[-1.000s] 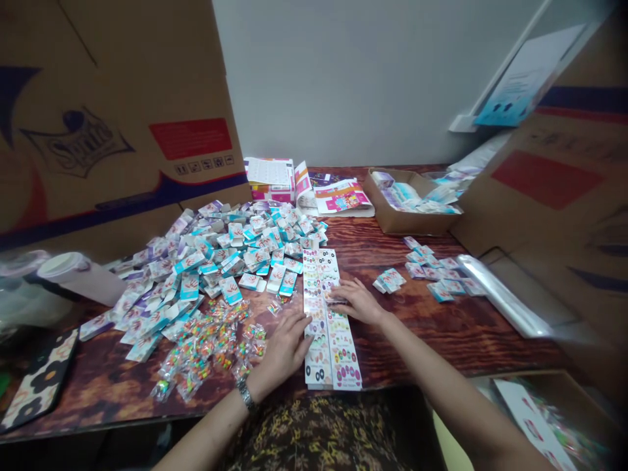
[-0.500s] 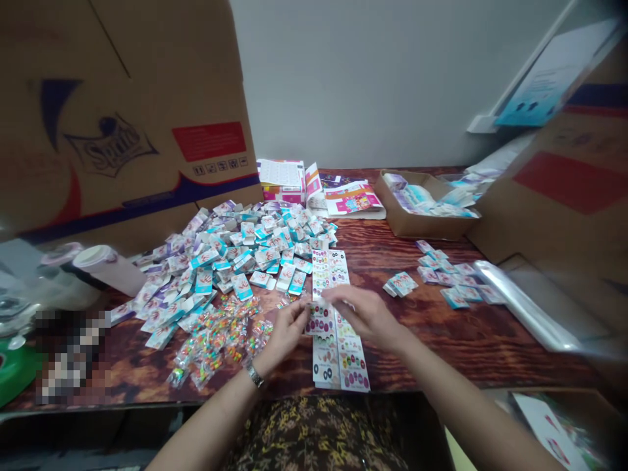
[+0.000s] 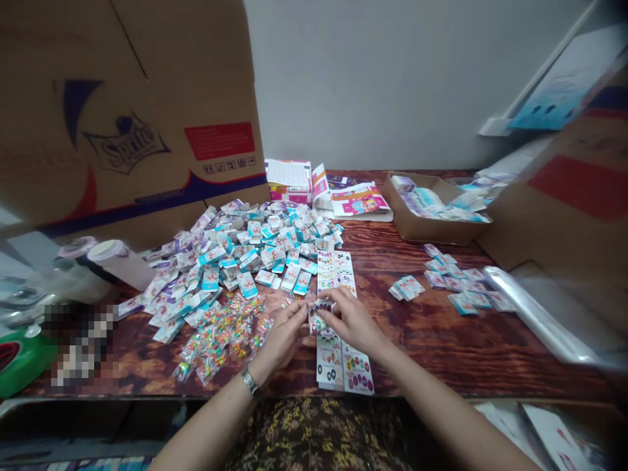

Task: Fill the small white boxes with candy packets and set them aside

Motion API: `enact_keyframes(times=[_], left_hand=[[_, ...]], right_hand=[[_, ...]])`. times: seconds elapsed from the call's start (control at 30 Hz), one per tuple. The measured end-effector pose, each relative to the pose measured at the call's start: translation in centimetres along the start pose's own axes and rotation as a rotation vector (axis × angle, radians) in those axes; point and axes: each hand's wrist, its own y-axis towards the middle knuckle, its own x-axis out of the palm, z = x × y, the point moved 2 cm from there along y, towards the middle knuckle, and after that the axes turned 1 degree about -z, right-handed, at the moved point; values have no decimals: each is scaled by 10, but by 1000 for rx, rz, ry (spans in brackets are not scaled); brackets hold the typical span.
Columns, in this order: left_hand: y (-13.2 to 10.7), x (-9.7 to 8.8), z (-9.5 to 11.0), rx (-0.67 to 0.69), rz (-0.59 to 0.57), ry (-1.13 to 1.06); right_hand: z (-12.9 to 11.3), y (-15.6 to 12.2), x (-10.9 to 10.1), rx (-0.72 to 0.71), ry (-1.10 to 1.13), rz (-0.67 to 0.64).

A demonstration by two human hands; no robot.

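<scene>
a small printed card [image 3: 320,309] is held above two columns of long printed sheets [image 3: 330,366]; the left hand [image 3: 283,332] has its fingers clamped on the card's left side, the right hand [image 3: 354,322] its fingers clamped on the right. left of the sheets lie clear packets [image 3: 220,337] of coloured pieces, and behind these a heap of small cartons [image 3: 260,252], some with open flaps. an open cardboard tray [image 3: 434,230] at the back right holds more cartons; a lower box [image 3: 594,413], beyond the front edge, holds printed sheets. bare wood grain runs between the columns and a small carton group [image 3: 406,288], with a clear plastic roll [image 3: 534,314] farther right. large boxes [image 3: 206,98] flank the reddish-brown worktop [image 3: 417,353], and a pale wall [image 3: 373,85] stands behind it.
</scene>
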Motion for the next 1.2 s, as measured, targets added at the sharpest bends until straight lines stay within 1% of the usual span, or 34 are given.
enact_keyframes(times=[0.07, 0.13, 0.2, 0.27, 0.33, 0.4, 0.47, 0.53, 0.6, 0.67, 0.7, 0.73, 0.8, 0.87, 0.9, 1.0, 1.07, 1.13, 1.2], left_hand=[[0, -6, 0, 92, -11, 153], [-1, -14, 0, 216, 17, 371], [-5, -23, 0, 345, 50, 587], [-12, -30, -1, 446, 63, 762], [-21, -35, -4, 486, 82, 866], [-32, -40, -8, 465, 115, 906], [-41, -44, -13, 421, 127, 893], [-46, -51, -16, 358, 158, 861], [-47, -60, -15, 321, 228, 874], [-46, -67, -13, 347, 274, 965], [-44, -69, -12, 375, 265, 1019], [-42, -70, -11, 403, 244, 1064], [-39, -71, -13, 432, 201, 1106], [-38, -71, -17, 429, 192, 1112], [-38, -72, -19, 424, 197, 1112], [-39, -77, -21, 409, 209, 1114], [-37, -81, -17, 421, 226, 1124], [-26, -85, -6, 442, 260, 1165], [-4, -85, 8, 429, 288, 1273]], right_hand=[[2, 1, 4, 37, -9, 3], [4, 4, 7, 43, 15, -23], [7, 7, 10, 29, 104, -65], [9, 8, 17, -11, 221, -155], [10, 7, 28, -48, 306, -285], [12, 2, 41, -62, 349, -402], [13, -2, 51, -74, 332, -462], [15, -2, 57, -95, 248, -461], [19, 5, 61, -94, 95, -362], [23, 17, 66, -64, -99, -220], [25, 24, 71, -45, -210, -164], [26, 30, 77, -32, -324, -135], [28, 41, 93, -43, -537, -152], [30, 47, 109, -81, -690, -225], [31, 49, 116, -97, -731, -262], [34, 49, 128, -101, -764, -324], [36, 48, 132, -101, -755, -340], [37, 48, 136, -97, -749, -346], [38, 51, 140, -80, -748, -331]])
